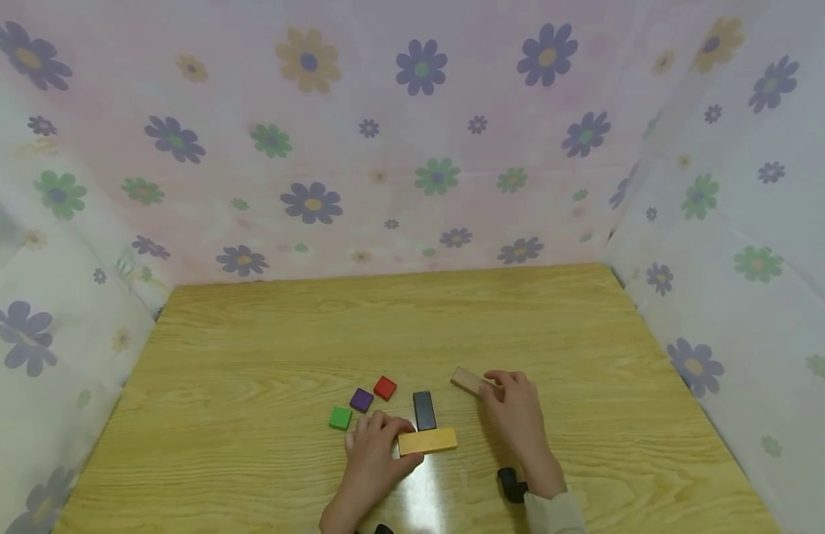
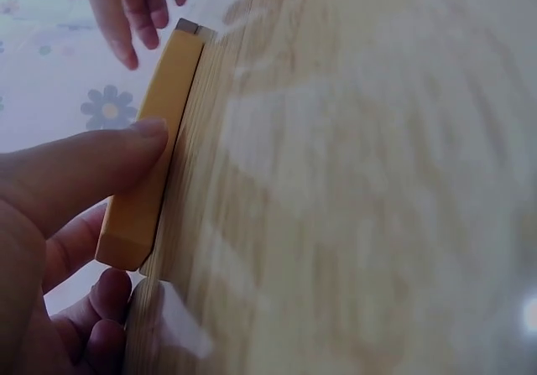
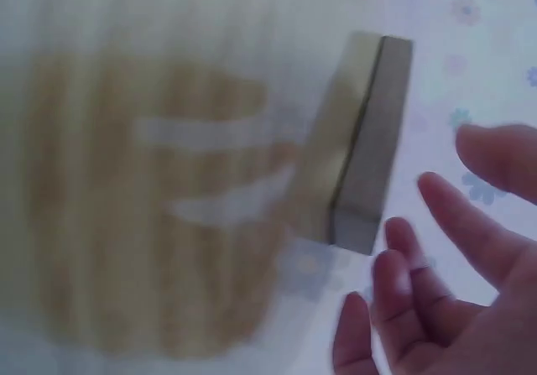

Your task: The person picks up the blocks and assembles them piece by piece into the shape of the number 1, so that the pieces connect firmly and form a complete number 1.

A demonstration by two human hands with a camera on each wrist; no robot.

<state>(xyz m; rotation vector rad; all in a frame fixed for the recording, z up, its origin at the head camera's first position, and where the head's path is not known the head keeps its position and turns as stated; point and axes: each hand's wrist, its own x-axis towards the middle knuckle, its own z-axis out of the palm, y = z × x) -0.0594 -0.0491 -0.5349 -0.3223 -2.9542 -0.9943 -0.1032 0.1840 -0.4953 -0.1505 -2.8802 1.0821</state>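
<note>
My left hand (image 1: 373, 458) pinches the left end of a yellow block (image 1: 428, 442), thumb on its near side and fingers on its far side. In the left wrist view the thumb (image 2: 126, 153) presses flat against the yellow face. A black block (image 1: 423, 410) lies just beyond, its near end right at the yellow one, so the two form a T. Off to the right, my right hand (image 1: 517, 411) hovers by the near end of a plain wooden block (image 1: 467, 380). Its thumb and fingers stand spread beside the wood (image 3: 373, 144) in the right wrist view.
Left of the black block lie three small square tiles in a slanting row: green (image 1: 341, 417), purple (image 1: 362, 400) and red (image 1: 385, 387). The wood-grain table (image 1: 285, 326) is bordered by flower-patterned cloth walls (image 1: 359, 156) at the back and both sides.
</note>
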